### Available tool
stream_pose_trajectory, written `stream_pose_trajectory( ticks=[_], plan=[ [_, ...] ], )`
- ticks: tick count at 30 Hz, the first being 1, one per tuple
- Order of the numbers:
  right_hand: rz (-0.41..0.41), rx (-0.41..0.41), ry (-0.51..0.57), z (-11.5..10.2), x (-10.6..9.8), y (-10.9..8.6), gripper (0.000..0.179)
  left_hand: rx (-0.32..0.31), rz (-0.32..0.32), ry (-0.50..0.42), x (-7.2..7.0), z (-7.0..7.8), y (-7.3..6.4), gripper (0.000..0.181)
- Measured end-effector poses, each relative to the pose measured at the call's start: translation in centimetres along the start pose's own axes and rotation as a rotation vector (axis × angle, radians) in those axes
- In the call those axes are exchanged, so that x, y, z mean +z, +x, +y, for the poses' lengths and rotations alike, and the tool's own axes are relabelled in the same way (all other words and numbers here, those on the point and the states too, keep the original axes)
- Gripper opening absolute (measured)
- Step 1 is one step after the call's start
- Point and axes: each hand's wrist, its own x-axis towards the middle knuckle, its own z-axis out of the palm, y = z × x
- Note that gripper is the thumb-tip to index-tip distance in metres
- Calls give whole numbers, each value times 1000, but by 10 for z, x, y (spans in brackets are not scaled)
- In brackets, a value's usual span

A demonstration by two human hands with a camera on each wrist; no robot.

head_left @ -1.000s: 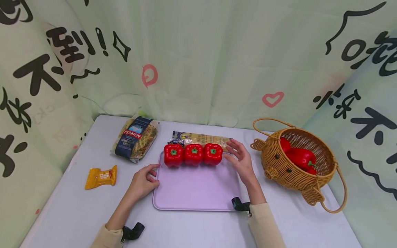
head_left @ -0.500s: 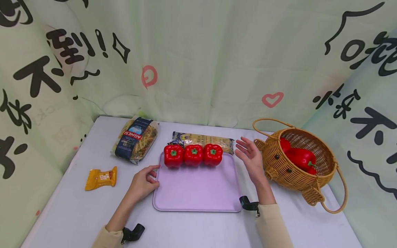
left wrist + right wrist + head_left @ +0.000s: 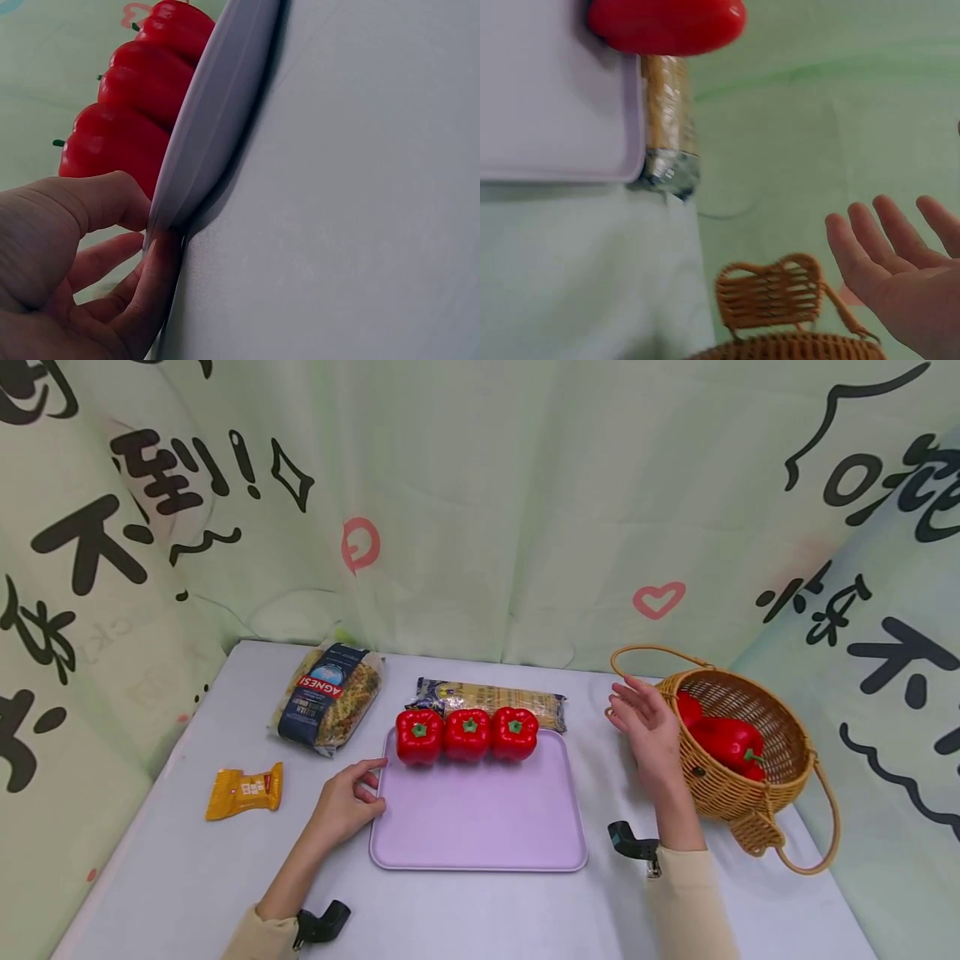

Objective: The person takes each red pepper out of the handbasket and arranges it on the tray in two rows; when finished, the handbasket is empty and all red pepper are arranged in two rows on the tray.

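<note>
In the head view my left hand (image 3: 347,806) is at the left edge of a lilac tray (image 3: 480,827). The left wrist view shows its thumb and fingers pinching the tray's rim (image 3: 214,105). Three red bell peppers (image 3: 468,735) stand in a row along the tray's far edge, green stems visible. My right hand (image 3: 651,731), fingers loosely extended and holding nothing, hovers beside a wicker basket (image 3: 720,797). Red peppers (image 3: 723,742) lie inside the basket. Part of its near side is hidden behind that hand; whether they touch cannot be told.
Behind the peppers lies a long pasta pack (image 3: 502,697). A bag of Agnesi pasta (image 3: 327,693) is at the back left, with a small yellow packet (image 3: 245,791) nearer the front. Printed curtains (image 3: 480,527) enclose the table at the back and sides.
My right hand has moved away from the tray's right side, rightward to the basket. The left hand, the tray and the three peppers on it have stayed in place.
</note>
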Motion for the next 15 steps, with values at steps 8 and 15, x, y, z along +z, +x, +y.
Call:
stream_pose_trajectory(
  ticks=[8,15],
  plan=[
    [-84,31,-211,-29,-34,5,58,27,-4,-2,-1,1,-1,54],
    [-218,55,-465,-51,-65,11,60,31,-3,-7,-2,2,-1,54]
  ],
)
